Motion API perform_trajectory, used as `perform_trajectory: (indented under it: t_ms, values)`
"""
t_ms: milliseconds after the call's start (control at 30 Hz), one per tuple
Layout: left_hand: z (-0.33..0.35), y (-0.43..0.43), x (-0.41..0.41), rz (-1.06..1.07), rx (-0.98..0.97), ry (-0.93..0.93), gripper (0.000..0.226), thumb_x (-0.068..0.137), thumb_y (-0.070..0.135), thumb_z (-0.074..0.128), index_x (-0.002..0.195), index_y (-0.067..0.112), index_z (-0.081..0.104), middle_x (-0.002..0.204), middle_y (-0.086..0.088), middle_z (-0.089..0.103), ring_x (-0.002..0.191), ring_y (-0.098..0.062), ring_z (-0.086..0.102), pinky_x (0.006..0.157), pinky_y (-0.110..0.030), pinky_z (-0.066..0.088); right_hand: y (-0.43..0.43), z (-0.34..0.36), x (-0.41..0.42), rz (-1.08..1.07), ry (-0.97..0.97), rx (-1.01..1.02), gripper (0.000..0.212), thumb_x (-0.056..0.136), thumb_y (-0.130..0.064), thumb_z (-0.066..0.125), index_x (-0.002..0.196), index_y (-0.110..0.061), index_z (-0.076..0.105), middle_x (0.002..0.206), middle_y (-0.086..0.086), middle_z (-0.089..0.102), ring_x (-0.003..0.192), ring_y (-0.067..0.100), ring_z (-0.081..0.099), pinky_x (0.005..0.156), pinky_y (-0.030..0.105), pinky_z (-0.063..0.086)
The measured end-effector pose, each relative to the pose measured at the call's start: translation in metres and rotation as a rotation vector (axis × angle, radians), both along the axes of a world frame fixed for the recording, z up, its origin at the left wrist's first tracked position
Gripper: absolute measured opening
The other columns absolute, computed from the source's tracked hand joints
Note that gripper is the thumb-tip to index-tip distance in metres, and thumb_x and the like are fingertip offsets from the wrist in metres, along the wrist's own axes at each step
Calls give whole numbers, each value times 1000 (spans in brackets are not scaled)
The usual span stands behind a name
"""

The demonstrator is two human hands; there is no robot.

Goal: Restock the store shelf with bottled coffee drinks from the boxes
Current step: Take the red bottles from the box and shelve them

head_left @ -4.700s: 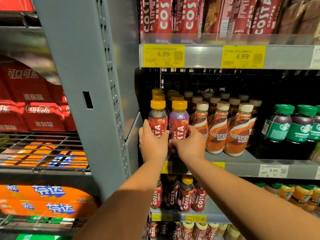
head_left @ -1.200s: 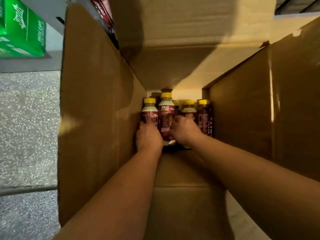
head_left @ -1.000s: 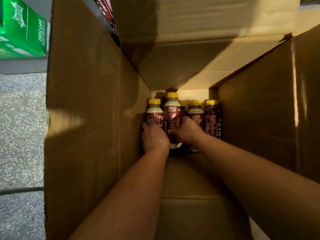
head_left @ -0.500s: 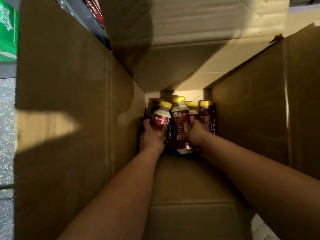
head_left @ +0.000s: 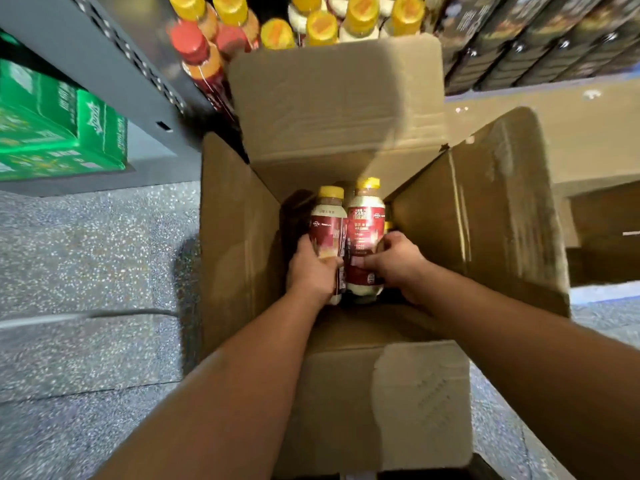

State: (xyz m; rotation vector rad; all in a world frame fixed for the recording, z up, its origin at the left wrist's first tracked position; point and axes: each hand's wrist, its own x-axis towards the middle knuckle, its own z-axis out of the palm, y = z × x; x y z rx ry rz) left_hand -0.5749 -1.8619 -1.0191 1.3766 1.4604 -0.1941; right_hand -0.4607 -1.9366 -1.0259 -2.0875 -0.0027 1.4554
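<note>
The open brown cardboard box point(head_left: 242, 244) stands on the speckled grey floor point(head_left: 90, 258), its four flaps spread. Inside it, two yellow-capped coffee bottles with cream shoulders and red labels are in hand. The left hand point(head_left: 311, 271) is wrapped round the lower body of the left bottle point(head_left: 328, 226). The right hand point(head_left: 396, 261) curls round the right bottle point(head_left: 365, 233), thumb across its label.

The two bottles lie side by side and touching. Their long axes run parallel, with the caps pointing away from the person toward the box's far wall. One more yellow cap point(head_left: 388, 226) peeks out behind the right bottle.

Beyond the box, the grey metal shelf point(head_left: 138, 64) carries several yellow-capped bottles point(head_left: 322, 26) and one red-capped bottle point(head_left: 194, 50). Green cartons point(head_left: 62, 133) sit to the left.
</note>
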Motion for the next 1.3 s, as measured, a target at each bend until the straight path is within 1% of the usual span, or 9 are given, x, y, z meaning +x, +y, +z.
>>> perform_trajectory:
  t_ms: [233,467,600,767,833,933,1067,1200,1300]
  values:
    - [119,7,13,15,56,-176,50,89,22,61,134,25,41,123,1,57,110,-20,55,94,-40,46,-8,122,14,80,-89,119,61,62,-22,86,109,-15,49,102,0,63,100,23,62,83,37,52]
    - [253,26,32,20,164,-331,46,85,20,67,126,27,47,116,3,60,104,-18,57,83,-31,47,13,260,40,93,-127,263,60,67,-13,84,117,-2,53,112,15,66,101,31,64,91,49,51]
    - [333,41,49,33,232,-398,47,83,23,69,123,35,48,119,4,60,113,-23,56,102,-47,39,28,346,58,54,-197,363,53,71,-4,80,114,1,50,109,19,65,97,35,65,85,49,53]
    - [440,54,67,88,292,-593,40,84,12,68,117,26,52,97,9,64,96,-18,62,79,-31,49,37,453,77,61,-280,473,40,72,-4,80,93,-13,47,97,15,65,74,25,64,55,33,50]
    - [484,58,71,93,309,-683,37,82,4,66,107,29,54,97,2,66,93,-19,63,80,-34,52,45,497,84,74,-337,517,41,71,-4,80,92,-13,47,96,11,65,78,23,65,62,34,55]
    - [547,64,76,69,409,-779,37,82,5,69,100,31,52,98,6,65,91,-12,63,83,-30,52,56,561,91,70,-418,592,42,68,-2,82,88,-13,47,99,10,65,95,27,63,89,43,51]
    - [621,69,78,93,509,-861,43,80,5,70,113,25,51,104,0,66,100,-20,63,91,-40,50,63,637,95,96,-443,706,41,69,-4,82,87,-16,47,96,8,67,86,23,65,82,41,54]
    - [684,69,75,124,584,-948,42,80,2,70,108,26,49,93,9,64,89,-14,64,81,-32,51,67,703,95,145,-530,776,45,68,-6,83,99,-8,51,102,11,67,95,27,65,89,46,51]
    - [731,70,70,137,640,-967,40,81,5,71,111,23,52,95,7,65,92,-15,64,84,-35,52,71,747,92,130,-549,850,44,68,-5,83,99,-9,52,97,10,68,86,23,66,76,39,56]
